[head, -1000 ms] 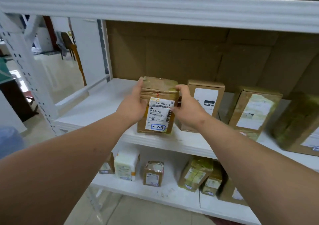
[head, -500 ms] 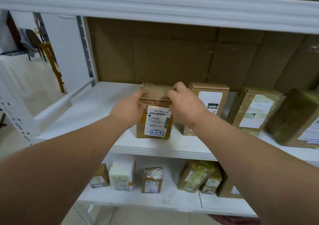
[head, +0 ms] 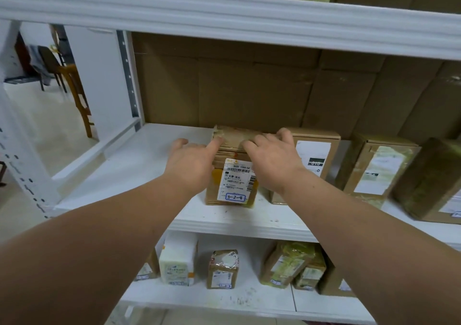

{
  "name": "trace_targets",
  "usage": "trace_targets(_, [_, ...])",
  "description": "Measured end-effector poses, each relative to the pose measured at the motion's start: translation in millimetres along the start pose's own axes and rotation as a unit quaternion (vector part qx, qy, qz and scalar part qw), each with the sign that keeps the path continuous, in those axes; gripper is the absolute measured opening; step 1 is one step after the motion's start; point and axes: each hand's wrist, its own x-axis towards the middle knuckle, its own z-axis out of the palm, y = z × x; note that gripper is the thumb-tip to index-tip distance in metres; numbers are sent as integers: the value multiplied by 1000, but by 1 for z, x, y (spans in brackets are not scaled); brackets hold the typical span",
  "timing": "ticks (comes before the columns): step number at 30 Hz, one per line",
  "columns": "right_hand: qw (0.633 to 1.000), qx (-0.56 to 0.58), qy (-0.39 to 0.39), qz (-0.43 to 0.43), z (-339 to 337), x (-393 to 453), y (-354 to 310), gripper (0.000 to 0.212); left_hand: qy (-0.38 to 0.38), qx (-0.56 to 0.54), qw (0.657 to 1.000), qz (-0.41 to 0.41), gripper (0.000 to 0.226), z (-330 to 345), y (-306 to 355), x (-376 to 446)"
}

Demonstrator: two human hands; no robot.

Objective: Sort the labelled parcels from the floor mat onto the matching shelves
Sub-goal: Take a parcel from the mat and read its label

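Placement stage of one sorting cycle, judged nearly complete. Brown taped parcel [head: 230, 175] standing upright on the middle shelf [head: 139, 165], near its front edge, handwritten tag "3-2-8" [head: 235, 197] facing out. Just to its right, touching or nearly so, a plain carton [head: 315, 160] with a white label; farther right, two more wrapped parcels [head: 379, 170] in the same row. Lower shelf [head: 249, 297] already stocked with several small packages; upper shelf [head: 224, 12] also loaded. Floor mat out of view, so count of parcels left to sort not determinable.

Left hand [head: 192, 165] at the left upper edge of the parcel, fingers extended and spread, one fingertip touching the taped top corner, no grasp. Right hand [head: 273, 160] over the right upper edge, fingers straight and resting on the top, between the parcel and the neighbouring carton, likewise not gripping. Both hands loose, parcel carried by the shelf alone.

Probable remainder of this cycle: final squaring against the row, then withdrawal of the hands.
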Motion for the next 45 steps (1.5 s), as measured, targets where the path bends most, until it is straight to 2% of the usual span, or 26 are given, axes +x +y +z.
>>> trace_targets(6, [1000, -14, -22, 12, 0, 5, 4, 60, 3, 30, 999, 10, 65, 6, 3, 14])
trace_targets(12, [999, -25, -21, 25, 5, 11, 5, 57, 41, 61, 997, 34, 65, 6, 0, 22])
trace_targets(24, [999, -9, -6, 39, 12, 7, 7, 64, 31, 26, 999, 33, 72, 13, -1, 21])
trace_targets(29, [998, -27, 9, 49, 19, -1, 8, 78, 21, 12, 999, 25, 76, 13, 1, 13])
trace_targets(36, [998, -1, 33, 46, 15, -26, 10, 62, 38, 12, 999, 27, 75, 8, 11, -5])
trace_targets(39, [998, 33, 19, 43, 8, -41, 13, 53, 47, 11, 998, 30, 73, 5, 23, -15])
trace_targets(45, [998, 57, -11, 23, 1, -91, 34, 46, 44, 20, 998, 36, 69, -4, 68, -43])
